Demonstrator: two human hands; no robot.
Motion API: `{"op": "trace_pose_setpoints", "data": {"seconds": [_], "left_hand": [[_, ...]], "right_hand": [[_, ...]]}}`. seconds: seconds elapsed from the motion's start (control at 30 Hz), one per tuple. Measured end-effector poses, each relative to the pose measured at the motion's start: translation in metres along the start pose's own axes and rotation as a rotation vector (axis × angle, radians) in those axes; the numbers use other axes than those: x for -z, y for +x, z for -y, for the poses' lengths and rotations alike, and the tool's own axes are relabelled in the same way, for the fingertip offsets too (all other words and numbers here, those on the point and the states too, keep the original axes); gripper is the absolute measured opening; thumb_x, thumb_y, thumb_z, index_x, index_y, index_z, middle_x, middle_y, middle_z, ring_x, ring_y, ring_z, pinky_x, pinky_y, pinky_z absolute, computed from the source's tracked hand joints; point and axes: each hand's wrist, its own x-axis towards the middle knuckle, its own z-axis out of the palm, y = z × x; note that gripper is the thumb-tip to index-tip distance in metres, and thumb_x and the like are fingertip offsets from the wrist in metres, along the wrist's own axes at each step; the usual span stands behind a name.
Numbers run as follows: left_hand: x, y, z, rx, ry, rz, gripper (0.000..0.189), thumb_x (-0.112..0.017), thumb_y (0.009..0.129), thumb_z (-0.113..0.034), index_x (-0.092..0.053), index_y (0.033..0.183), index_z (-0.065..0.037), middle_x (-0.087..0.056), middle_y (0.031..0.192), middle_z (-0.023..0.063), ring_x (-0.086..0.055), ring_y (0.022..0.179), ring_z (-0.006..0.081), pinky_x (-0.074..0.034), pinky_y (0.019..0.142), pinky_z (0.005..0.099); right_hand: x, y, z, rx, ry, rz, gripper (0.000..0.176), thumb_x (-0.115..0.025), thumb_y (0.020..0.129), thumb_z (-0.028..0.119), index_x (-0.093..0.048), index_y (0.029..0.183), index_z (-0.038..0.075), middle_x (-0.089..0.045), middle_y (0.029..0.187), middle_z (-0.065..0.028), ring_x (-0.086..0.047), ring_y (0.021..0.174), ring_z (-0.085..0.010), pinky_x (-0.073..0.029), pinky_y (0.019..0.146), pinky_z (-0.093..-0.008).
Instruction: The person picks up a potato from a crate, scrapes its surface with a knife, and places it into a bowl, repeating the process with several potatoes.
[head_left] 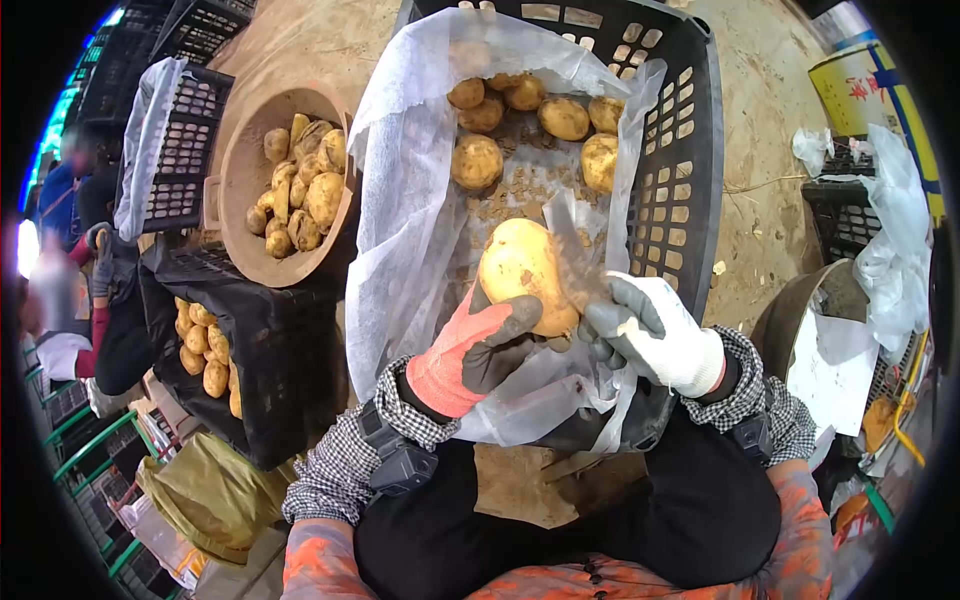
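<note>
My left hand, in a coral glove with grey fingers, grips a large pale potato from its lower left. Close against the potato's right side is my right hand, in a white glove with grey fingers. Its fingers are closed around a blurred greyish thing that I cannot make out clearly. Both hands are over the near part of a black crate lined with whitish sheeting. Several potatoes lie at the crate's far end, with loose soil around them.
Left of the crate, a brown basin holds several potatoes, some misshapen. Below it, a black-lined crate holds more potatoes. Another person is at the far left. A round container and plastic sheeting stand at the right.
</note>
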Motion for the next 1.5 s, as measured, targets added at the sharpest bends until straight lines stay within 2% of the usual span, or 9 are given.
{"op": "trace_pose_setpoints", "data": {"seconds": [0.2, 0.33, 0.53, 0.63, 0.9, 0.97, 1.1, 1.3, 1.5], "left_hand": [[0.005, 0.0, 0.004, -0.021, -0.015, 0.012, 0.058, -0.054, 0.091, -0.008, -0.028, 0.143, -0.01, -0.048, 0.13, 0.0082, -0.05, 0.118, 0.019, -0.044, 0.095, 0.0325], [-0.008, 0.002, -0.002, -0.027, -0.011, 0.035, 0.075, -0.06, 0.082, -0.003, -0.021, 0.146, -0.013, -0.045, 0.132, 0.007, -0.047, 0.12, 0.0182, -0.044, 0.095, 0.0319], [-0.027, 0.005, -0.009, -0.033, 0.276, -0.075, 0.09, -0.062, 0.072, 0.004, -0.016, 0.147, -0.014, -0.041, 0.134, 0.007, -0.045, 0.121, 0.0168, -0.041, 0.096, 0.0305], [-0.03, 0.008, -0.004, -0.151, 0.255, -0.053, 0.091, -0.064, 0.071, 0.002, -0.017, 0.147, -0.013, -0.039, 0.135, 0.0055, -0.042, 0.123, 0.0164, -0.039, 0.098, 0.0306], [-0.008, 0.01, 0.009, -0.443, 1.387, -0.196, 0.092, -0.077, 0.063, -0.016, -0.03, 0.141, -0.005, -0.028, 0.138, 0.0273, -0.03, 0.129, 0.044, -0.029, 0.108, 0.0454], [-0.011, 0.011, 0.003, -0.405, 1.362, -0.187, 0.093, -0.078, 0.063, -0.016, -0.029, 0.141, -0.004, -0.028, 0.138, 0.027, -0.031, 0.129, 0.0443, -0.029, 0.108, 0.0453], [-0.011, 0.011, 0.005, -0.471, 1.318, -0.217, 0.089, -0.076, 0.068, -0.017, -0.029, 0.142, -0.004, -0.033, 0.136, 0.0224, -0.037, 0.125, 0.0391, -0.032, 0.105, 0.0429], [0.003, 0.01, -0.009, 0.05, 0.138, 0.055, 0.069, -0.065, 0.087, -0.023, -0.029, 0.142, -0.005, -0.052, 0.12, 0.0079, -0.052, 0.11, 0.0168, -0.044, 0.091, 0.0302], [-0.025, 0.008, -0.007, -0.033, 0.13, 0.011, 0.056, -0.056, 0.094, -0.026, -0.033, 0.139, -0.003, -0.052, 0.118, 0.0078, -0.053, 0.107, 0.015, -0.048, 0.085, 0.0301]], "right_hand": [[-0.002, 0.006, -0.011, 0.452, -0.426, -0.038, 0.039, -0.055, 0.088, 0.03, -0.053, 0.101, -0.007, -0.057, 0.081, -0.0183, -0.057, 0.071, -0.0374, -0.047, 0.064, -0.035], [-0.002, -0.005, 0.008, -0.073, 0.329, 0.009, 0.042, -0.055, 0.091, 0.036, -0.055, 0.096, -0.005, -0.056, 0.073, -0.0143, -0.058, 0.062, -0.0265, -0.047, 0.058, -0.031], [0.003, 0.003, 0.008, 0.049, -0.057, 0.114, 0.033, -0.058, 0.089, 0.03, -0.054, 0.104, 0.001, -0.058, 0.07, -0.0018, -0.055, 0.064, -0.0068, -0.045, 0.054, -0.0236], [-0.006, -0.002, 0.002, -0.022, 0.447, -0.078, 0.032, -0.054, 0.093, 0.031, -0.054, 0.1, 0.0, -0.057, 0.071, -0.0011, -0.054, 0.065, -0.0057, -0.045, 0.054, -0.0207], [0.004, 0.005, -0.004, 0.043, 0.071, -0.03, 0.024, -0.054, 0.09, 0.025, -0.054, 0.097, 0.002, -0.057, 0.073, -0.0048, -0.054, 0.063, -0.0084, -0.044, 0.058, -0.0256], [0.003, 0.008, 0.0, 0.285, -0.335, 0.05, 0.024, -0.052, 0.09, 0.025, -0.054, 0.098, 0.002, -0.058, 0.074, -0.0102, -0.058, 0.063, -0.0103, -0.044, 0.056, -0.028], [-0.005, -0.003, 0.013, -0.221, 0.461, -0.068, 0.025, -0.054, 0.094, 0.025, -0.054, 0.1, 0.001, -0.062, 0.085, -0.0054, -0.059, 0.065, -0.0098, -0.047, 0.057, -0.0221], [-0.002, -0.002, 0.0, 0.145, 0.578, -0.257, 0.026, -0.053, 0.095, 0.027, -0.052, 0.097, 0.001, -0.059, 0.082, -0.006, -0.057, 0.067, -0.0103, -0.047, 0.055, -0.0235], [0.005, -0.006, 0.001, 0.112, 0.555, -0.222, 0.028, -0.054, 0.094, 0.027, -0.05, 0.1, 0.0, -0.057, 0.085, -0.007, -0.056, 0.068, -0.0108, -0.046, 0.056, -0.0231]]}}
